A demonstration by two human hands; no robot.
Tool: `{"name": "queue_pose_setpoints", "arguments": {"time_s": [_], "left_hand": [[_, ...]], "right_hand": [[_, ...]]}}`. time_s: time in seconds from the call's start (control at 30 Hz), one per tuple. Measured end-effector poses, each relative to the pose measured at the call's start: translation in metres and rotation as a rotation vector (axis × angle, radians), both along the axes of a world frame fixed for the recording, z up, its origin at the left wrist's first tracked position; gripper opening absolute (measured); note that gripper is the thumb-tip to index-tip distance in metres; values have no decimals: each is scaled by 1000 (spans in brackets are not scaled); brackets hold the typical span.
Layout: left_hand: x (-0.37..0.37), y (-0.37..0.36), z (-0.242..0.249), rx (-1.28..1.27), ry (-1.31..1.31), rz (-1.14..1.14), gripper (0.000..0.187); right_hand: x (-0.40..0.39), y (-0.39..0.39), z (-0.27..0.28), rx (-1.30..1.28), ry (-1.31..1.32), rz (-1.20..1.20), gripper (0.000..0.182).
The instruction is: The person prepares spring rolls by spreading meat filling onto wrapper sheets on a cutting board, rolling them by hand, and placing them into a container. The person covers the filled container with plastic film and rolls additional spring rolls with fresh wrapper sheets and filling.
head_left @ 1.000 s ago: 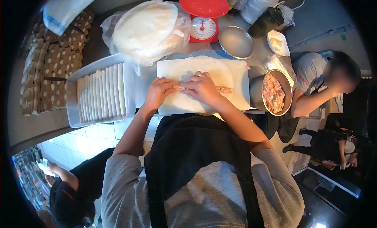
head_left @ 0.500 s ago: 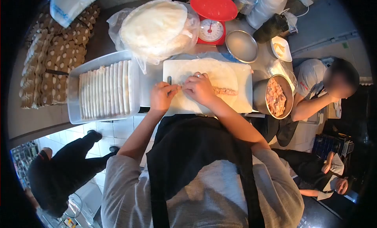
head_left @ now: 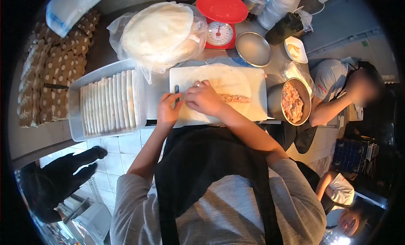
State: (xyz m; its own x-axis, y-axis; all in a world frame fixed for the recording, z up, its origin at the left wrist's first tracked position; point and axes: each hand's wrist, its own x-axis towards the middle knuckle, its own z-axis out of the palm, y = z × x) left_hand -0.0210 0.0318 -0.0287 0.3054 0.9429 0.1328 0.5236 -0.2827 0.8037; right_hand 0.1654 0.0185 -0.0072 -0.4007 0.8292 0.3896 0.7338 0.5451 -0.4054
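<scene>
Kitchen, head view: glossy white square floor tiles below a smooth grey metal worktop. Clock bearings from board centre, 12 at top of view.

Centre: white rectangular cutting board, matte, slot near its left end. On it, a thin, round, cream-coloured wrapper sheet, slightly translucent. A lumpy pink strip of minced filling lies on the sheet, running toward 3 o'clock; its left portion is covered by the right hand.

Right hand: palm down, fingers bent and bunched, silver-coloured ring on one finger. Left hand: between 8 and 9 o'clock, at the board's left edge, thumb and fingers curled toward the right fingertips. Cannot tell whether either pinch is closed on anything; contact surfaces hidden.

3 o'clock: deep round metal bowl, tilted, holding coarse pink mince. 9 o'clock: translucent rectangular plastic tub, a row of pale, smooth cylindrical rolls inside. Between 10 and 11: stack of floppy round cream sheets on crinkled clear plastic. 12: red dial scale with round pan. 1: shallow metal bowl, cloudy contents.
</scene>
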Motion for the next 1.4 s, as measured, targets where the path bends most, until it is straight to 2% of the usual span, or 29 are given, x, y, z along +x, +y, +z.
{"name": "queue_pose_setpoints", "arguments": {"time_s": [0.1,0.2,0.3,0.4,0.5,0.7,0.9,1.2,1.27,1.4], "left_hand": [[0,3,1,4,32,0,29],[11,7,9,203,64,-179,28],[19,16,13,246,117,-372,29],[20,27,22,209,133,-465,29],[23,28,30,282,246,-484,27],[44,31,19,341,100,-652,23],[58,33,2,310,-15,-714,26],[92,10,13,282,25,-607,35],[94,11,-4,305,26,-619,38],[88,16,-7,310,96,-660,41]], "right_hand": [[7,-2,-2,-35,-74,4,10],[22,-13,10,-80,126,-96,10],[40,-19,2,-119,21,-170,10],[51,-23,4,-125,76,-191,12],[63,-34,11,-184,76,-247,11],[66,-41,9,-128,132,-337,9],[69,-38,1,-230,82,-317,13],[89,-57,0,-211,117,-432,20],[94,-63,-3,-208,81,-452,24],[105,-72,-6,-210,76,-465,30]]}}
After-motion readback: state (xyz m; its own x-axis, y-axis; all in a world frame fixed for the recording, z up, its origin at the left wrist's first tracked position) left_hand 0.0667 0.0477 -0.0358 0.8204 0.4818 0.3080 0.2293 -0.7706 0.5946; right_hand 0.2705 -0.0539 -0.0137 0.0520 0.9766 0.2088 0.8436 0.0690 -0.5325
